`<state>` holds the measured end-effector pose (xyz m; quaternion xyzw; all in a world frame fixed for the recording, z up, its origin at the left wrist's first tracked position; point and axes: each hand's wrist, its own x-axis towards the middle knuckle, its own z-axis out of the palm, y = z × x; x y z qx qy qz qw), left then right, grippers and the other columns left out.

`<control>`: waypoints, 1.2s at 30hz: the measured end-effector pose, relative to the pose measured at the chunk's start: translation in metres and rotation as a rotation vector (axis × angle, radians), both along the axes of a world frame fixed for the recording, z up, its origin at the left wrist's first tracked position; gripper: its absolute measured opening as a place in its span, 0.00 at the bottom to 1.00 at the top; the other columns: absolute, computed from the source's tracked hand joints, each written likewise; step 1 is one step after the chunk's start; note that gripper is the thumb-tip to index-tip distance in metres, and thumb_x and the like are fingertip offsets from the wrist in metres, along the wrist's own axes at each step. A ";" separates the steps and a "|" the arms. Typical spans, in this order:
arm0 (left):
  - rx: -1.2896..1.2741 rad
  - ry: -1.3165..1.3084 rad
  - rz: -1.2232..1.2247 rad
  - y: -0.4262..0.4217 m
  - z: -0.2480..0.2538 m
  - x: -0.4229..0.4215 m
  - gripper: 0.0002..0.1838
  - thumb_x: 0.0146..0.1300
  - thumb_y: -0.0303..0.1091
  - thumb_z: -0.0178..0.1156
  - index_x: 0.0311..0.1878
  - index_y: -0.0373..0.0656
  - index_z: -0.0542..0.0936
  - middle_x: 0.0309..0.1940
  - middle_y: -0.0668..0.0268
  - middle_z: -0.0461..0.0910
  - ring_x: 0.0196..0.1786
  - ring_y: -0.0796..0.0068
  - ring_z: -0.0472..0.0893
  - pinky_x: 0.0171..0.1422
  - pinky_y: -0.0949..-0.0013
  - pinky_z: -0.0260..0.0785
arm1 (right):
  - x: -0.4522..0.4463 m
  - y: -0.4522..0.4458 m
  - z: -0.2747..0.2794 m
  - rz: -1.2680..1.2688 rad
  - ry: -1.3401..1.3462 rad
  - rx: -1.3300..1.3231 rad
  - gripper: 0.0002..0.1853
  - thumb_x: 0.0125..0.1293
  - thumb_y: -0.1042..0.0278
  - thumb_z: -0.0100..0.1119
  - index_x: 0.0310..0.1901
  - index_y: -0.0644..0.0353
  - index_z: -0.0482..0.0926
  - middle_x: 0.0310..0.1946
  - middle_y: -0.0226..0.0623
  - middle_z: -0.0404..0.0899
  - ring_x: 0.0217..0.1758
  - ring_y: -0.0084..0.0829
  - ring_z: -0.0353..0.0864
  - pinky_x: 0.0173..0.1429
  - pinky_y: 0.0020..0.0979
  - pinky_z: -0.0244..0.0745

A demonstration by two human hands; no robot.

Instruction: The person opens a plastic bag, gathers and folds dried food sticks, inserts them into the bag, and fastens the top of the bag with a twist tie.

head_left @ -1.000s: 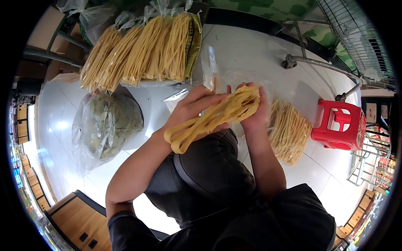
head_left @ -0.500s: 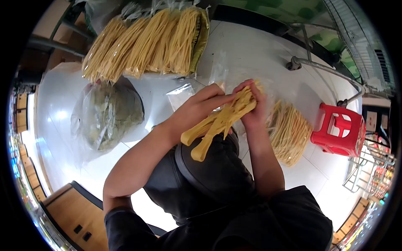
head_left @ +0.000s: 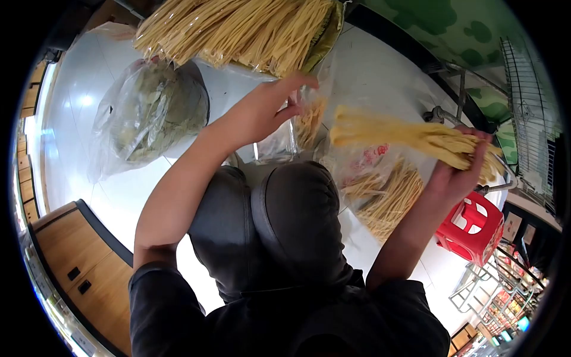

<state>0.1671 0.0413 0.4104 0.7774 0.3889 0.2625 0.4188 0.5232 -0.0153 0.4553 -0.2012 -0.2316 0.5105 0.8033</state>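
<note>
My right hand [head_left: 461, 169] grips a bundle of flat yellow strips [head_left: 410, 135] at its right end; the looped end points left and is smeared by motion. At the upper middle, my left hand [head_left: 282, 104] has its thumb and fingers apart and holds nothing that I can make out. Just right of its fingers lies a clear bag with short yellow pieces [head_left: 310, 123]. Below the held bundle, a clear bag with red print holds loose yellow strips [head_left: 392, 199] on the floor. Several bagged bundles of long strips [head_left: 238, 33] lie at the top.
A clear bag of greenish leafy material [head_left: 157, 110] sits at the left. The red plastic stool [head_left: 473, 226] stands at the right, near a wheeled metal frame and wire basket [head_left: 526, 107]. A wooden cabinet [head_left: 83, 268] is at the lower left.
The hands have parted: my right hand has carried the bundle right, and my left hand has let go and moved up. The view has shifted, with the bagged strips now nearer the top edge.
</note>
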 end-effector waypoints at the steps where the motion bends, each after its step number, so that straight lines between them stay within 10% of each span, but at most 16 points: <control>1: -0.003 0.002 0.004 -0.001 0.003 -0.001 0.26 0.63 0.19 0.63 0.64 0.43 0.72 0.46 0.58 0.81 0.40 0.62 0.81 0.51 0.60 0.75 | -0.003 0.001 0.013 -0.101 -0.044 0.003 0.07 0.75 0.74 0.53 0.51 0.60 0.73 0.45 0.37 0.78 0.51 0.37 0.76 0.62 0.42 0.73; 21: 0.441 0.350 -0.011 -0.003 0.025 -0.018 0.21 0.60 0.23 0.55 0.56 0.52 0.78 0.41 0.60 0.75 0.43 0.53 0.80 0.47 0.56 0.74 | -0.082 0.040 0.073 -0.512 -0.589 0.233 0.13 0.71 0.78 0.58 0.54 0.64 0.69 0.56 0.44 0.73 0.51 0.39 0.80 0.55 0.51 0.81; 27: 0.535 0.351 -0.019 -0.002 0.029 -0.016 0.06 0.61 0.29 0.64 0.41 0.46 0.80 0.38 0.63 0.77 0.41 0.57 0.80 0.43 0.58 0.74 | -0.078 0.043 0.079 -0.419 -0.643 0.036 0.22 0.68 0.81 0.61 0.60 0.67 0.64 0.54 0.49 0.74 0.50 0.39 0.81 0.53 0.48 0.84; 36: 0.517 0.247 -0.051 -0.002 0.025 -0.017 0.10 0.56 0.32 0.67 0.40 0.45 0.79 0.37 0.63 0.78 0.44 0.56 0.81 0.48 0.57 0.76 | -0.095 0.048 0.071 -0.269 -0.597 0.220 0.22 0.65 0.85 0.61 0.58 0.67 0.66 0.49 0.50 0.79 0.44 0.38 0.84 0.48 0.46 0.86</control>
